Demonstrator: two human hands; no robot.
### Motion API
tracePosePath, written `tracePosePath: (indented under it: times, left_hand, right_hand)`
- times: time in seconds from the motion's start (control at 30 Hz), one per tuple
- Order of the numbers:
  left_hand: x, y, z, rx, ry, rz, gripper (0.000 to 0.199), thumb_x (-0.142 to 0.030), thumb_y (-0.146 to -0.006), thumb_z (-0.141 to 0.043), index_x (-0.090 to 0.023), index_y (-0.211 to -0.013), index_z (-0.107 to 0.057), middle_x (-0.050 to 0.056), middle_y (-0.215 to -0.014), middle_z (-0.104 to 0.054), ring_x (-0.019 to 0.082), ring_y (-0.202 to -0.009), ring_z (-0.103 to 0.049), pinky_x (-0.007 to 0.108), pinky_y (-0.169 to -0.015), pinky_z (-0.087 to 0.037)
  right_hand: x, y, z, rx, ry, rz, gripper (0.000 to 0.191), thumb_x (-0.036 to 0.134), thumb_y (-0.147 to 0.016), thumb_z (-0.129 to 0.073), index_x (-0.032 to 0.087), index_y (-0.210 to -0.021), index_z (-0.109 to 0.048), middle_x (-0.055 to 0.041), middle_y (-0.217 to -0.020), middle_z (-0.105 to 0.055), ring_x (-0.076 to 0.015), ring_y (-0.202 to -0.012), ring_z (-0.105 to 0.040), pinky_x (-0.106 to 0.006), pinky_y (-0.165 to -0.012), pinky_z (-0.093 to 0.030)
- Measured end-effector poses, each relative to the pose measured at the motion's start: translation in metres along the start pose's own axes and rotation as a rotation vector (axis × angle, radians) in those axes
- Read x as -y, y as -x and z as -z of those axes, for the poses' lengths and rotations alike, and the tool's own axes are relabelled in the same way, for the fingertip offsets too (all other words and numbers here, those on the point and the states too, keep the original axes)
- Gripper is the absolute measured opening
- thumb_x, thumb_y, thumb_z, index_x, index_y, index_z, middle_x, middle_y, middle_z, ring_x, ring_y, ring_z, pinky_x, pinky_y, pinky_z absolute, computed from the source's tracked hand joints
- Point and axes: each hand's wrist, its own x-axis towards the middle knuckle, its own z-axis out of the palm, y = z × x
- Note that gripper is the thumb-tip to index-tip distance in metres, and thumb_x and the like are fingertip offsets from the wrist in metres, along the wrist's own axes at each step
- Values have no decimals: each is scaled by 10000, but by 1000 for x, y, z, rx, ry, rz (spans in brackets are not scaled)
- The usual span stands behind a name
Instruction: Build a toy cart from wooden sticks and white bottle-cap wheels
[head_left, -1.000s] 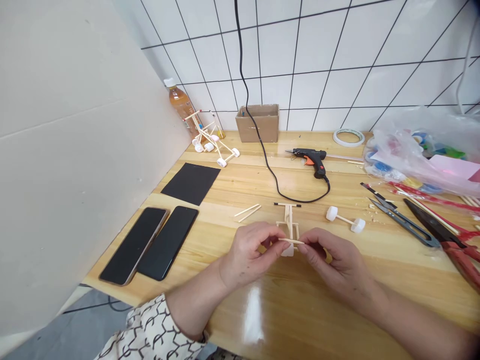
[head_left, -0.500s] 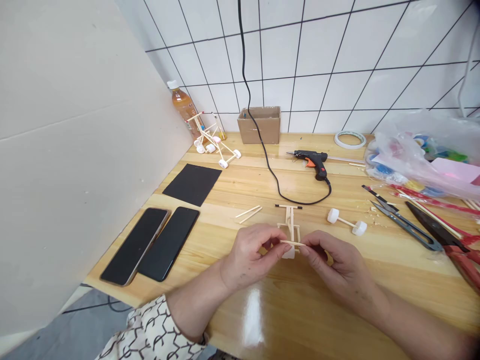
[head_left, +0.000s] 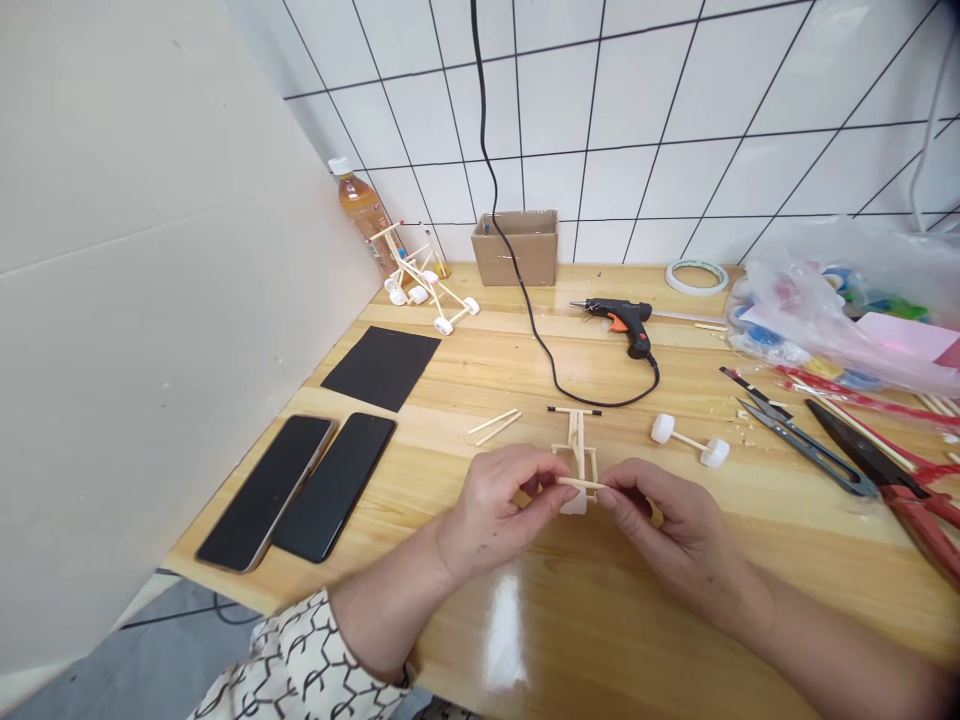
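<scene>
Left hand (head_left: pixel 499 510) and right hand (head_left: pixel 667 525), each with thumb and forefinger closed in a pinch on 1 end of a thin wooden stick (head_left: pixel 581 484), held level just above the wooden table (head_left: pixel 600 620). Directly behind the stick stands a small stick frame (head_left: pixel 576 440); a white piece (head_left: pixel 576 502) below it is partly hidden by the fingers. A 2-wheeled axle (head_left: pixel 690 440) lies near the right hand.

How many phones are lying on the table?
2. Both lie face-up, side by side, at the table's near left corner: one phone nearer the wall, the other phone right beside it, left of the left hand. None seems hidden.
</scene>
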Motion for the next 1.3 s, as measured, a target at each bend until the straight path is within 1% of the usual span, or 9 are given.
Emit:
tracePosePath:
  times: [0.2,0.33,0.6,0.73,0.97,1.07,1.2,1.3]
  left_hand:
    - [0,2,0,-25,2,19,58,-176,-782,-598,-147,-833,-598,-1,-636,-608,77,-550,-544,180,-516,-476]
    - [0,1,0,-24,2,9,58,-173,-774,-607,-148,-825,-599,-4,-628,-603,79,-552,-543,182,-519,-476]
    - [-2,1,2,-15,-16,-66,47,-127,-759,-618,-145,-795,-594,0,-627,-606,80,-551,-530,180,-524,-449]
    - [-3,1,2,13,-39,-98,32,-116,-775,-596,-144,-792,-593,2,-629,-601,78,-550,-522,179,-522,-435]
    - [-7,3,1,3,-124,-222,51,-101,-776,-587,-143,-804,-587,21,-650,-610,94,-575,-530,207,-545,-428]
    - [-10,5,0,-7,-159,-259,52,-98,-777,-578,-140,-809,-580,27,-660,-608,100,-584,-528,215,-550,-428]
    - [-20,7,-4,7,-214,-319,66,-76,-775,-568,-132,-810,-566,28,-662,-604,105,-587,-521,220,-539,-413]
    - [-32,7,-9,33,-263,-350,52,-81,-780,-562,-129,-797,-560,26,-641,-598,111,-564,-504,226,-517,-393]
  right_hand:
    - [0,1,-1,1,22,-7,145,229,-879,-460,191,-778,-556,18,-609,-517,-100,-546,-474,-210,-507,-387]
    - [-1,1,-1,-5,15,17,136,225,-876,-461,190,-787,-558,17,-616,-532,-102,-555,-484,-209,-511,-385]
    - [3,1,-1,-39,35,73,154,213,-869,-470,173,-740,-545,19,-593,-514,-90,-533,-445,-201,-491,-352]
    - [2,1,0,-47,30,89,161,221,-877,-460,167,-768,-565,10,-615,-534,-92,-549,-452,-203,-509,-362]
    - [3,4,4,-38,65,142,188,218,-885,-440,162,-769,-577,-2,-620,-543,-98,-567,-457,-212,-531,-370]
    - [6,4,11,-14,78,193,177,209,-883,-442,166,-759,-561,1,-620,-535,-97,-579,-465,-212,-544,-378]
    - [13,7,28,73,133,219,141,173,-862,-462,170,-758,-555,-2,-637,-540,-100,-600,-482,-216,-566,-389]
    - [19,14,40,88,231,221,85,164,-847,-484,167,-838,-568,-30,-725,-575,-120,-665,-508,-240,-602,-403]
